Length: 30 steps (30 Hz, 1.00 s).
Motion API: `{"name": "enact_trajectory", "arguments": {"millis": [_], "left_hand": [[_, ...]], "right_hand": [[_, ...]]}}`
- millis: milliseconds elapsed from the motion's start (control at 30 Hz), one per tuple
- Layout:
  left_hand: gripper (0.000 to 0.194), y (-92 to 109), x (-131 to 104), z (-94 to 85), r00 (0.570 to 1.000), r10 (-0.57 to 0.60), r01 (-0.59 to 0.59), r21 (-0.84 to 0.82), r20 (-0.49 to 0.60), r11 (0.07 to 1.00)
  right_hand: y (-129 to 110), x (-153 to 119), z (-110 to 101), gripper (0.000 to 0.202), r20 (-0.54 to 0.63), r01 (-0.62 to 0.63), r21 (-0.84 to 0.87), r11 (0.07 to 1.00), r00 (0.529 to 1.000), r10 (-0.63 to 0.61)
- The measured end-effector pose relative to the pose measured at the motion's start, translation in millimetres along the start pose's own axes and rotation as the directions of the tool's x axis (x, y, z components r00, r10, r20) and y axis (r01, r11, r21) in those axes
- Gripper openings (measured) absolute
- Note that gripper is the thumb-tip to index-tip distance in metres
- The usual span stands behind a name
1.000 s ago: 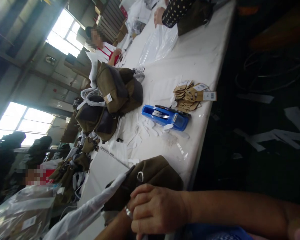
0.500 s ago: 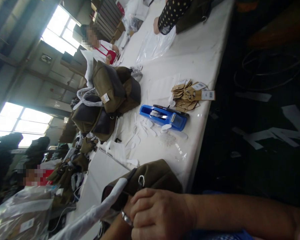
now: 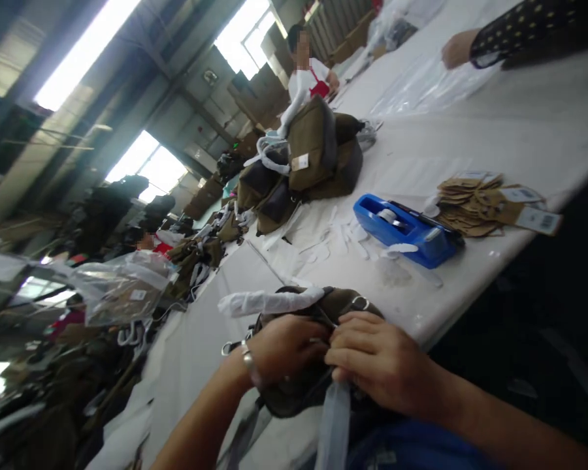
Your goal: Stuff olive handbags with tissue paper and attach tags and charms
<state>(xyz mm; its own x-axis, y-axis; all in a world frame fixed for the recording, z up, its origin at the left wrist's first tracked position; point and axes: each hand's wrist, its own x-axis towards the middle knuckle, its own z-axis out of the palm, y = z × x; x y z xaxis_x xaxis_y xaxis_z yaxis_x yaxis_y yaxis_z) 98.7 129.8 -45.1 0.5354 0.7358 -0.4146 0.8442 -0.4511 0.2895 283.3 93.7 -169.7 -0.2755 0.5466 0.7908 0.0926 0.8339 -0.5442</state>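
An olive-brown handbag [image 3: 336, 299] with dark trim lies on the table edge in front of me, its handles wrapped in white paper [image 3: 269, 301]. My left hand [image 3: 287, 346], with a silver bracelet at its wrist, is closed at the bag's opening, its fingertips partly hidden and slightly blurred. Just beside it my right hand [image 3: 379, 362] is closed on the opening's edge below a metal ring [image 3: 360, 303]. A pale translucent strip [image 3: 334, 418] hangs below the right hand's fingers.
A blue tape dispenser [image 3: 406, 232] with a pen along it stands beyond the bag. To its right lie brown tags [image 3: 475, 205]. More handbags [image 3: 318, 147] are stacked farther back. Scraps of white paper are scattered between. A co-worker's hand [image 3: 458, 49] rests by clear plastic at top right.
The view has swung left and levelled. My left hand has come up from deeper behind the bag and now shows beside the right hand. The bag has turned, its wrapped handle now behind the hands.
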Motion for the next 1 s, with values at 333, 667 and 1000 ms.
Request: {"name": "enact_trajectory", "arguments": {"millis": [333, 667, 1000], "left_hand": [[0.058, -60, -121, 86.5, 0.325, -0.600, 0.393, -0.472, -0.731, 0.789], [0.089, -69, -92, 118.7, 0.329, -0.795, -0.068, -0.852, -0.510, 0.518], [0.080, -59, -74, 145.1, 0.305, -0.776, -0.438, -0.805, -0.553, 0.401]], "right_hand": [[-4, 79, 24, 0.028, 0.749, 0.231, -0.345, 0.910, 0.652, 0.118], [-28, 86, 74, 0.032, 0.793, 0.384, -0.302, 0.873, 0.610, 0.006], [10, 42, 94, 0.057, 0.898, 0.301, -0.174, 0.938, 0.439, 0.025]]}}
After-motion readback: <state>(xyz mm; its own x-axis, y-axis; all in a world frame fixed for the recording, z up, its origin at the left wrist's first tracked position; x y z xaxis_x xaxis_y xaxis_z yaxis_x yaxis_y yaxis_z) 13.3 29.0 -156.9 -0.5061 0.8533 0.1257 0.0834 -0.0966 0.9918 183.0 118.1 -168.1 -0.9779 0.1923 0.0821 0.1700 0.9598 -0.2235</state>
